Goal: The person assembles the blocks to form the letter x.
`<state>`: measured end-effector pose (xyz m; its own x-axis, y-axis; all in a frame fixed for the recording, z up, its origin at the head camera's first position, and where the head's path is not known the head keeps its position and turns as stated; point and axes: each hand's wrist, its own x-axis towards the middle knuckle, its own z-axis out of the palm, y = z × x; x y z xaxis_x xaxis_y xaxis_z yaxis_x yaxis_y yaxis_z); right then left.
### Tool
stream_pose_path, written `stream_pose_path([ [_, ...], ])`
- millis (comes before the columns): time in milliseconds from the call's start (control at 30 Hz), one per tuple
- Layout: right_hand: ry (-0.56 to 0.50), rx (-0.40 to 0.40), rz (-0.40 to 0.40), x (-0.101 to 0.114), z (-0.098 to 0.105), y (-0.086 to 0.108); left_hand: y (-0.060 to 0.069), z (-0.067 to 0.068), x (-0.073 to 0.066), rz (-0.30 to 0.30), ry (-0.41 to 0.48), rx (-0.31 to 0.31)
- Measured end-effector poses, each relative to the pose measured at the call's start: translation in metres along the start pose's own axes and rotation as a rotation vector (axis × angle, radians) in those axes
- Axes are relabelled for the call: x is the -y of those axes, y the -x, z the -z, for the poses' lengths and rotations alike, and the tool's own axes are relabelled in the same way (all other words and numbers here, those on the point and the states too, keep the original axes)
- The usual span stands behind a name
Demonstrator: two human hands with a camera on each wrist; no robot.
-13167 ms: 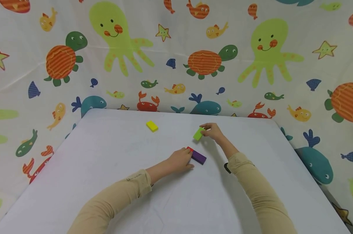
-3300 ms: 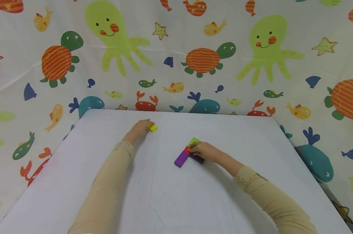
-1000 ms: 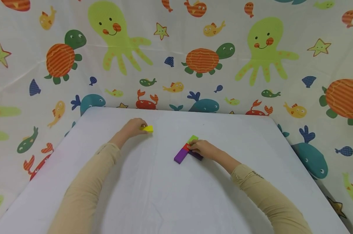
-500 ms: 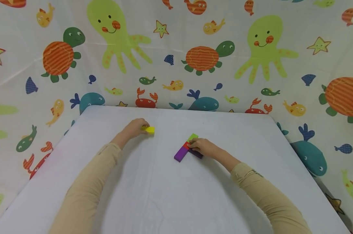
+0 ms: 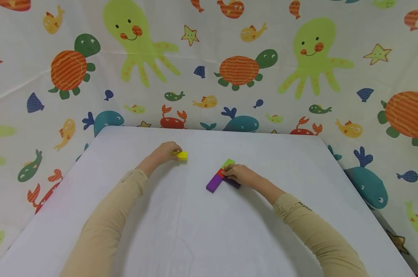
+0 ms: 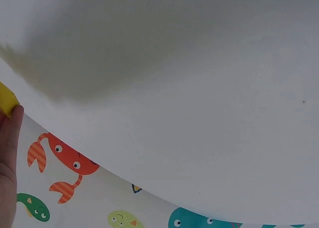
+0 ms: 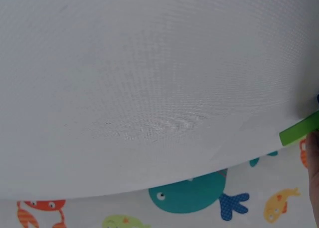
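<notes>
In the head view my left hand (image 5: 163,152) pinches a yellow block (image 5: 183,156) over the far left half of the table. The block's near end shows; the fingers cover the rest. At the table's middle, a purple block (image 5: 214,184), a red block (image 5: 220,173) and a green block (image 5: 228,163) form a slanting row. A dark purple block (image 5: 232,182) branches off at the red one, partly under my right hand (image 5: 243,176). That hand's curled thumb and fingers hold the cluster around the red block and the green block's lower end.
A white cloth covers the table (image 5: 195,231). Behind and at both sides hangs a curtain (image 5: 209,38) printed with sea animals. The table's far edge lies just beyond the left hand.
Since 13.2 s ago, the green block has joined the row and a purple block has appeared in it. My left hand has taken hold of the yellow block and lately shifted slightly right.
</notes>
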<state>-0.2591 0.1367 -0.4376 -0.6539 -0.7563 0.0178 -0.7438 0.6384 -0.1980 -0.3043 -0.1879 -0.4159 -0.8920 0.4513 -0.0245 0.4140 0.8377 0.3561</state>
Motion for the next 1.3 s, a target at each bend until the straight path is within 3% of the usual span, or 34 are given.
stream_pose_path([
  [367,0.014,0.011,-0.004,0.002,0.002,-0.003,-0.012,-0.005,-0.009,-0.061,-0.053,-0.015],
  [700,0.006,-0.004,-0.002,0.001,0.000,-0.005,-0.022,-0.010,-0.024,-0.048,-0.072,0.051],
  [967,0.009,-0.008,0.006,0.000,0.000,-0.005,-0.028,-0.010,-0.033,-0.056,-0.091,0.062],
  [1300,-0.003,0.026,-0.008,0.000,-0.002,-0.002,-0.035,-0.019,-0.044,-0.113,-0.130,0.094],
])
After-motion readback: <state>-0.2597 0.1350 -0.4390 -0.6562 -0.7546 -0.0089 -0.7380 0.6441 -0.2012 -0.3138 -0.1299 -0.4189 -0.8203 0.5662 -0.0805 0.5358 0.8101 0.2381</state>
